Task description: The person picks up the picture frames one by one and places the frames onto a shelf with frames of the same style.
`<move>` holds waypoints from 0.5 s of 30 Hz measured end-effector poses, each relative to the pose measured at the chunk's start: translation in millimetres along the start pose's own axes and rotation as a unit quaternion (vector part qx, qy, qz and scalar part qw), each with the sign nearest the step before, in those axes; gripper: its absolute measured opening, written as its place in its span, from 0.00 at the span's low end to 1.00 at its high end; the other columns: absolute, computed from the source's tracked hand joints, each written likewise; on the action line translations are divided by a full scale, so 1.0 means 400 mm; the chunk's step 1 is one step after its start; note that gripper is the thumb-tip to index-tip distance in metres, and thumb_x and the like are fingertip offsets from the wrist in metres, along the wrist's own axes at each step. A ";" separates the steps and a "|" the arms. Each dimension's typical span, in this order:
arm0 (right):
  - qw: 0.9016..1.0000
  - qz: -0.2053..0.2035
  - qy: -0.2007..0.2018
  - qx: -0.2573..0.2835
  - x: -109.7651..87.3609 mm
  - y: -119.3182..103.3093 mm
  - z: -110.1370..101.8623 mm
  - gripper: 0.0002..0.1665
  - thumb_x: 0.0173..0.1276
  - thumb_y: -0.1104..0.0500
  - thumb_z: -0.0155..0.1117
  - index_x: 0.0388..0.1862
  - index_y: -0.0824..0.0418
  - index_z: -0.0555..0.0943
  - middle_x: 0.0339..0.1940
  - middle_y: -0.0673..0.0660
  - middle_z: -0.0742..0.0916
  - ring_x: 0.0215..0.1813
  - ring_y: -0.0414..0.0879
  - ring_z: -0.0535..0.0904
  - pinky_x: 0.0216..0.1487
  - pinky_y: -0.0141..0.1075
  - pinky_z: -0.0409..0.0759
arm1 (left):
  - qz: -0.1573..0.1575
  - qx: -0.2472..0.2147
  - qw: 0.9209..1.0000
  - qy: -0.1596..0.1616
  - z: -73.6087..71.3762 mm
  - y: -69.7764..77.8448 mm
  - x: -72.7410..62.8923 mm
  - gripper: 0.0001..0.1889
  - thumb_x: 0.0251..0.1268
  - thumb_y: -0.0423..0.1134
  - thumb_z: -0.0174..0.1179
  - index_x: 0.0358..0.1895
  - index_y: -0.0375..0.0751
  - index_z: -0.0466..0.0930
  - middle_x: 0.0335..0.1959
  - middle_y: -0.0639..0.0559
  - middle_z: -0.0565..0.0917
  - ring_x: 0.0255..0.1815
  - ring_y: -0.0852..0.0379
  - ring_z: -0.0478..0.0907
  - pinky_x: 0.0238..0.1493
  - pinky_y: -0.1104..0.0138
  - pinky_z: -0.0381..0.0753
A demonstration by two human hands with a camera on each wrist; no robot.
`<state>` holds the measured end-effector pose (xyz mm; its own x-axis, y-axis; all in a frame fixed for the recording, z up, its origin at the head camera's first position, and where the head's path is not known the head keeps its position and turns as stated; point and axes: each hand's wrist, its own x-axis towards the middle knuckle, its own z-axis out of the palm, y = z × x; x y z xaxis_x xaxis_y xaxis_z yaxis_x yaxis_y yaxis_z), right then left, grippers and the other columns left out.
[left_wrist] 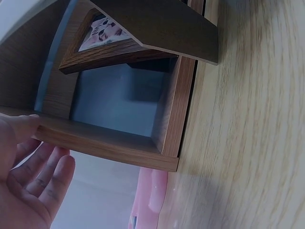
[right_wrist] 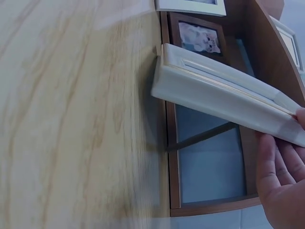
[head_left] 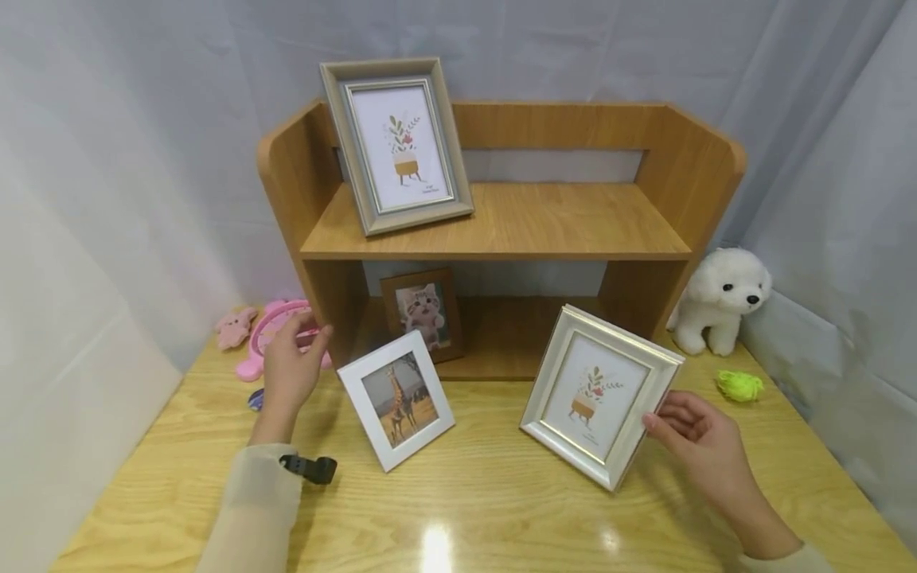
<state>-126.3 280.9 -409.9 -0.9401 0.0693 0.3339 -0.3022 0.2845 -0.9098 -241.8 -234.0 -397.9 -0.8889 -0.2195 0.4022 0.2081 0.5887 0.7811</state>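
My right hand (head_left: 705, 450) pinches the right edge of a cream photo frame (head_left: 532, 415) with gold trim and a potted-plant print. The frame tilts in front of the wooden shelf (head_left: 501, 256), its support leg (right_wrist: 202, 137) folded out behind. At the shelf's left side panel, my left hand (head_left: 292, 370) has its thumb on the inner side and fingers outside, pinching the front edge. Close to that hand a white photo frame (head_left: 438, 426) with a giraffe picture stands on the table. A brown frame (head_left: 447, 356) with a kitten picture stands on the lower shelf level.
A large beige frame (head_left: 349, 139) leans on the shelf's upper level. Left of the shelf lie a pink toy (head_left: 251, 368) and a small pink plush (head_left: 235, 328). At its right stand a white plush dog (head_left: 716, 306) and green yarn (head_left: 740, 386) on the table (head_left: 487, 509).
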 end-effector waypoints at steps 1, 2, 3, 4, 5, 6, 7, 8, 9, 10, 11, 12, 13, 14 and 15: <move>1.000 -0.003 0.007 0.008 -0.001 -0.001 0.001 0.14 0.63 0.74 0.67 0.47 0.77 0.77 0.35 0.50 0.89 0.38 0.38 0.85 0.40 0.28 0.84 | 0.000 -0.001 1.000 0.000 0.001 -0.001 0.000 0.19 0.72 0.40 0.59 0.59 0.33 0.76 0.54 0.35 0.81 0.52 0.37 0.80 0.53 0.48 0.81; 1.000 -0.006 0.014 0.018 -0.002 -0.002 0.002 0.14 0.63 0.74 0.67 0.47 0.77 0.77 0.35 0.49 0.89 0.38 0.38 0.85 0.40 0.27 0.84 | 0.000 -0.002 1.000 -0.001 0.001 0.000 -0.001 0.19 0.72 0.41 0.59 0.59 0.33 0.76 0.54 0.35 0.81 0.52 0.37 0.80 0.53 0.48 0.81; 0.999 -0.011 0.022 0.021 -0.003 -0.004 0.002 0.14 0.63 0.75 0.67 0.47 0.76 0.78 0.35 0.49 0.89 0.38 0.38 0.85 0.40 0.27 0.84 | 0.000 -0.002 1.000 -0.001 0.002 -0.001 0.000 0.19 0.72 0.41 0.59 0.59 0.33 0.76 0.54 0.35 0.81 0.52 0.37 0.80 0.53 0.48 0.81; 0.999 -0.015 0.027 0.029 -0.003 -0.006 0.002 0.14 0.63 0.75 0.67 0.47 0.76 0.78 0.35 0.49 0.89 0.38 0.38 0.85 0.40 0.27 0.84 | 0.000 -0.002 1.000 -0.001 0.002 -0.001 0.000 0.19 0.72 0.41 0.59 0.59 0.33 0.76 0.54 0.35 0.81 0.52 0.37 0.80 0.53 0.48 0.81; 0.999 -0.018 0.031 0.035 -0.003 -0.008 0.001 0.14 0.62 0.75 0.67 0.47 0.75 0.79 0.36 0.49 0.89 0.38 0.38 0.85 0.40 0.27 0.84 | -0.001 -0.003 1.000 -0.001 0.002 -0.002 0.000 0.19 0.72 0.41 0.59 0.59 0.33 0.76 0.54 0.35 0.81 0.52 0.37 0.80 0.54 0.48 0.81; 0.998 -0.021 0.034 0.041 -0.004 -0.010 0.000 0.14 0.62 0.75 0.67 0.47 0.75 0.79 0.36 0.49 0.89 0.38 0.38 0.85 0.39 0.27 0.84 | -0.001 -0.004 1.000 -0.001 0.002 -0.003 0.000 0.19 0.72 0.41 0.59 0.59 0.33 0.76 0.54 0.35 0.81 0.52 0.37 0.80 0.54 0.48 0.81; 0.998 -0.025 0.036 0.047 -0.003 -0.012 -0.001 0.14 0.62 0.74 0.67 0.47 0.75 0.79 0.36 0.50 0.89 0.38 0.38 0.85 0.39 0.27 0.84 | -0.002 -0.004 1.000 -0.002 0.001 -0.003 0.000 0.20 0.72 0.42 0.59 0.59 0.33 0.76 0.54 0.35 0.81 0.52 0.37 0.80 0.54 0.48 0.81; 0.998 -0.029 0.037 0.051 -0.003 -0.014 -0.001 0.14 0.62 0.74 0.67 0.47 0.75 0.79 0.36 0.50 0.89 0.38 0.38 0.85 0.39 0.26 0.84 | -0.002 -0.004 1.000 -0.002 0.000 -0.003 0.000 0.20 0.72 0.42 0.59 0.60 0.33 0.76 0.54 0.35 0.81 0.52 0.37 0.80 0.54 0.48 0.81; 0.997 -0.034 0.037 0.054 -0.003 -0.015 -0.002 0.15 0.62 0.74 0.67 0.48 0.75 0.79 0.36 0.50 0.89 0.38 0.38 0.85 0.39 0.26 0.84 | -0.002 -0.004 1.000 -0.002 0.000 -0.004 0.001 0.20 0.72 0.42 0.59 0.60 0.33 0.76 0.55 0.36 0.81 0.52 0.37 0.80 0.54 0.48 0.81; 0.997 -0.038 0.038 0.051 -0.002 -0.018 -0.003 0.15 0.62 0.74 0.68 0.48 0.76 0.79 0.36 0.50 0.89 0.38 0.38 0.85 0.39 0.26 0.84 | -0.002 -0.005 1.000 -0.003 -0.001 -0.004 0.000 0.20 0.72 0.43 0.59 0.60 0.33 0.76 0.55 0.36 0.81 0.53 0.37 0.80 0.54 0.48 0.81; 0.997 -0.043 0.036 0.050 -0.001 -0.020 -0.004 0.15 0.62 0.75 0.67 0.48 0.76 0.78 0.36 0.51 0.89 0.38 0.38 0.85 0.38 0.26 0.84 | -0.002 -0.006 1.000 -0.003 -0.001 -0.004 0.000 0.20 0.72 0.43 0.59 0.60 0.33 0.76 0.55 0.36 0.81 0.53 0.37 0.80 0.54 0.48 0.81; 0.997 -0.046 0.035 0.046 -0.001 -0.023 -0.005 0.15 0.62 0.75 0.67 0.48 0.77 0.78 0.35 0.51 0.89 0.38 0.38 0.85 0.38 0.26 0.84 | -0.002 -0.006 1.000 -0.003 -0.001 -0.004 0.000 0.20 0.72 0.43 0.59 0.60 0.33 0.76 0.55 0.36 0.81 0.53 0.37 0.80 0.54 0.48 0.81; 0.997 -0.049 0.035 0.039 -0.001 -0.027 -0.006 0.15 0.62 0.75 0.67 0.48 0.77 0.78 0.35 0.51 0.89 0.38 0.39 0.85 0.38 0.27 0.84 | -0.002 -0.007 1.000 -0.003 -0.001 -0.004 -0.001 0.20 0.72 0.43 0.59 0.60 0.33 0.76 0.55 0.36 0.81 0.53 0.37 0.80 0.54 0.48 0.81; 0.997 -0.052 0.035 0.034 -0.001 -0.031 -0.007 0.15 0.62 0.76 0.67 0.48 0.77 0.78 0.35 0.51 0.89 0.38 0.39 0.85 0.38 0.27 0.84 | -0.002 -0.007 1.000 -0.003 -0.001 -0.004 -0.001 0.20 0.73 0.43 0.59 0.60 0.33 0.76 0.55 0.36 0.80 0.53 0.37 0.80 0.54 0.48 0.81; 0.997 -0.057 0.032 0.031 0.000 -0.034 -0.009 0.15 0.62 0.76 0.67 0.48 0.78 0.78 0.35 0.51 0.89 0.38 0.39 0.85 0.38 0.27 0.84 | -0.002 -0.007 1.000 -0.003 -0.001 -0.004 -0.002 0.21 0.73 0.44 0.59 0.60 0.33 0.76 0.55 0.36 0.80 0.53 0.37 0.80 0.54 0.48 0.81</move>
<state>-121.4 280.6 -396.6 -0.8877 0.1006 0.4493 -0.4177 0.2347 -0.8778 -241.4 -235.1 -399.5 -0.8925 -0.2166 0.3956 0.2101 0.5764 0.7897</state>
